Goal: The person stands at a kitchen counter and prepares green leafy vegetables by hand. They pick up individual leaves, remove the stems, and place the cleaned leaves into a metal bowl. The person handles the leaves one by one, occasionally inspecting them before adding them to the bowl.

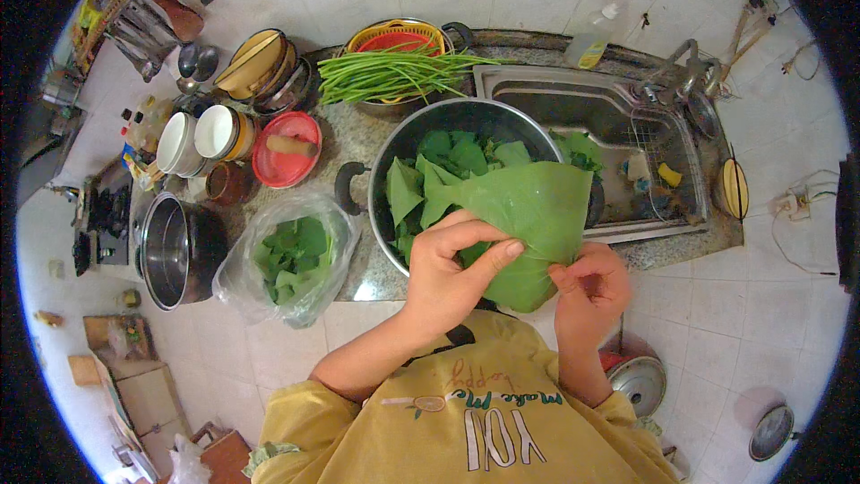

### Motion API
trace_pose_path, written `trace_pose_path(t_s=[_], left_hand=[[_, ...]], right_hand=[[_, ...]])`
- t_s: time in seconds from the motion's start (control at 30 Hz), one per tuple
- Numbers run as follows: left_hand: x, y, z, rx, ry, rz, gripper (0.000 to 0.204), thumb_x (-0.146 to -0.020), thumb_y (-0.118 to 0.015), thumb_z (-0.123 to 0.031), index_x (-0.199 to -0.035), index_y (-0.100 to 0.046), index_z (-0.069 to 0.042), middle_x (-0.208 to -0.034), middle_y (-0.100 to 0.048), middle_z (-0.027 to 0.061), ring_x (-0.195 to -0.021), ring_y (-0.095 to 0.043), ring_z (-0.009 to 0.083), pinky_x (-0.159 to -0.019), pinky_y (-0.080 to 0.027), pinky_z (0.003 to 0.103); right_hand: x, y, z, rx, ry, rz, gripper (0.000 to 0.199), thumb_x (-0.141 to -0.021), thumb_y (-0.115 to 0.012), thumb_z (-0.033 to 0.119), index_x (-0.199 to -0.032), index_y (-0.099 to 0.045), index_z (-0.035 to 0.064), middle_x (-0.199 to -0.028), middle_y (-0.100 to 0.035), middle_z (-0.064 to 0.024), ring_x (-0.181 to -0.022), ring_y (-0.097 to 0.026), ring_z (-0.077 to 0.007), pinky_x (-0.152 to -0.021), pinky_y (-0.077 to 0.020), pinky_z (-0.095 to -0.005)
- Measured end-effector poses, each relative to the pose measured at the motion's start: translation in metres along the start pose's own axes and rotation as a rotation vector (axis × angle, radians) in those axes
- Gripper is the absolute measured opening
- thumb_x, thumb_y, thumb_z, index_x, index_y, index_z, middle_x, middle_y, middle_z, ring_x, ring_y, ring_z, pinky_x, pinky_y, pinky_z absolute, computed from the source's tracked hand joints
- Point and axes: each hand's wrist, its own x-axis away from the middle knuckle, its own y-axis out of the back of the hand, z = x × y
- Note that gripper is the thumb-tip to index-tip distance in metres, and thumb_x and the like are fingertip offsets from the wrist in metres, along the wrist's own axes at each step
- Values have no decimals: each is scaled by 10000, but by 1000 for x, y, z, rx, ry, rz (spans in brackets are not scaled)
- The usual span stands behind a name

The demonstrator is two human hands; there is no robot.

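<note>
A large broad green leaf (542, 206) is spread between my two hands, above the near right side of a deep pot (414, 133). My left hand (457, 264) is closed on the leaf's near left part, its thumb pressed on top. On the right, my right hand (593, 289) pinches at the leaf's near edge with thumb and forefinger. Torn green leaf pieces (461, 154) lie in the pot under the big leaf, which hides part of them. To the left, an open clear plastic bag (237, 278) holds more green leaves (294, 255).
Long green beans (394, 73) lie across a yellow basket (358, 36) behind the pot. The steel sink (591, 94) is at the right, a bottle (589, 40) behind it. A steel pot (170, 251), bowls (218, 132) and a red dish (265, 166) stand left.
</note>
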Motion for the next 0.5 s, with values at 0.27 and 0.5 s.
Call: trace_pose_path(t_s=[0.27,0.5], left_hand=[[3,-5,8,-169,-141,-213,67,-730,-594,-16,-690,-550,15,-655,-521,65,-591,-491,168,-542,-384,253],[-18,46,38,438,103,-551,106,-876,-460,-108,-825,-510,-29,-650,-507,27,-454,-403,69,-385,-305,189]], right_hand=[[12,-8,4,264,111,-1,188,-553,-725,-21,-667,-609,73,-740,-576,-63,-591,-477,-116,-524,-387,-230],[9,3,-7,-71,-58,-128,231,-536,-706,-44,-676,-560,67,-772,-520,-56,-724,-493,-153,-634,-401,-255]])
